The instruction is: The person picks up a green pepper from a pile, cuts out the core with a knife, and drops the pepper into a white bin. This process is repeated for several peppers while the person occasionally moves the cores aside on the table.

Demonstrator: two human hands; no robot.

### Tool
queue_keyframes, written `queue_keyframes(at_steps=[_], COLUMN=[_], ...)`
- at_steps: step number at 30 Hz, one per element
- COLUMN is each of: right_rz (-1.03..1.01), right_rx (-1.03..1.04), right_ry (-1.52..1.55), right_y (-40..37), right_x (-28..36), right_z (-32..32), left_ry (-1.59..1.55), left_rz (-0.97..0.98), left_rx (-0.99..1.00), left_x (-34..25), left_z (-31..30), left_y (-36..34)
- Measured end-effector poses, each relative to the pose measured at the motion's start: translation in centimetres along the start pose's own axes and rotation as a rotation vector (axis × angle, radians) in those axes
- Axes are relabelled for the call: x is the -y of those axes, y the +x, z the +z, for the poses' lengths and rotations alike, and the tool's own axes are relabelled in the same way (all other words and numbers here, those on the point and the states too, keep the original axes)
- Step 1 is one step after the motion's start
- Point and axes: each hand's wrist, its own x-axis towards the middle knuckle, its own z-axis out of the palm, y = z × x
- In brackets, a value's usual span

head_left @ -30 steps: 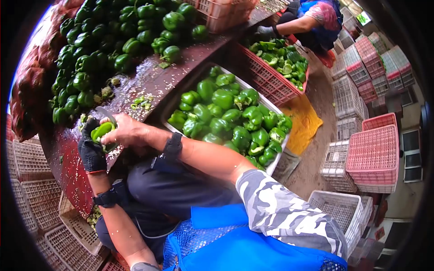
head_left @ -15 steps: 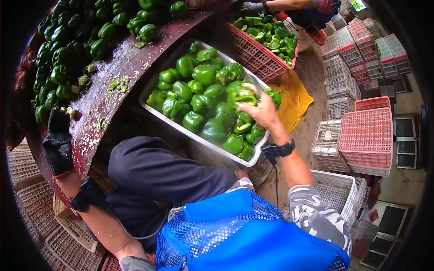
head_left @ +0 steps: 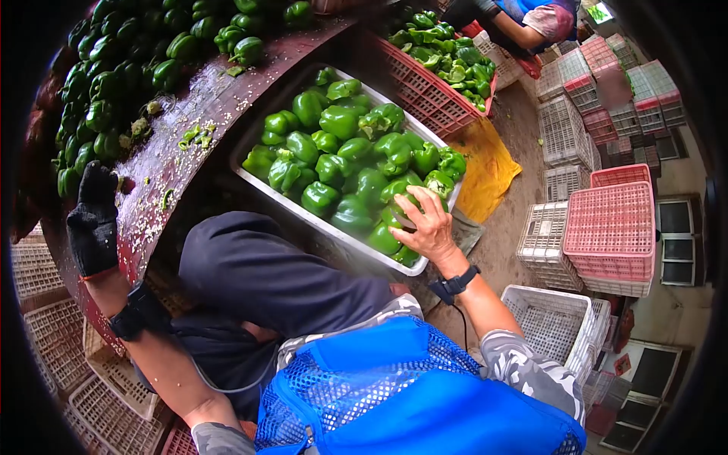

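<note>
Where the gloved left hand point(head_left: 92, 224) lies against the edge of the wet tabletop point(head_left: 205, 106), its grip is slack, with the fingers straight and holding nothing. A heap of green peppers point(head_left: 114, 76) sits just beyond it on the tabletop. Further right, a white tray point(head_left: 334, 233) stands below the tabletop's edge, filled with more of them. The bare right hand point(head_left: 425, 224) rests over the tray's near right corner, fingers spread across a pepper point(head_left: 387, 227). I cannot tell whether its grip has closed on it. Behind the tray is a red crate point(head_left: 425, 95) of cut pieces, with another person's arm point(head_left: 523, 26) above it. A yellow cloth point(head_left: 489, 171) and a pink crate point(head_left: 610, 235) lie on the floor at right.
</note>
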Motion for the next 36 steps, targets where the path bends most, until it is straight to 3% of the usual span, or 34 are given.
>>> queue_keyframes(at_steps=[17,24,26,28,34,36], right_rz=[0.036,0.061,0.103,0.068,0.024,-0.147], right_rx=[-0.016,0.04,0.152,0.22,0.029,-0.041], right_ry=[0.098,0.074,0.142,0.16,0.308,0.308], right_y=[-1.7,-1.0,-0.3,1.3,14.4,21.1], right_x=[0.0,-0.2,-0.3,0.0,2.8,4.3], right_z=[2.9,3.8,1.9,-1.0,-0.5,1.3], left_ry=[0.057,0.033,0.028,0.022,0.027,0.033], left_rz=[0.02,0.05,0.066,0.066,0.047,0.03], left_rx=[-0.092,-0.105,-0.1,-0.095,-0.114,-0.129], left_x=[-0.7,-0.2,-0.4,-0.5,0.2,0.5], left_z=[-3.5,-2.5,-2.4,-2.4,-3.3,-3.8], left_y=[-1.9,0.0,0.5,1.1,1.0,0.0])
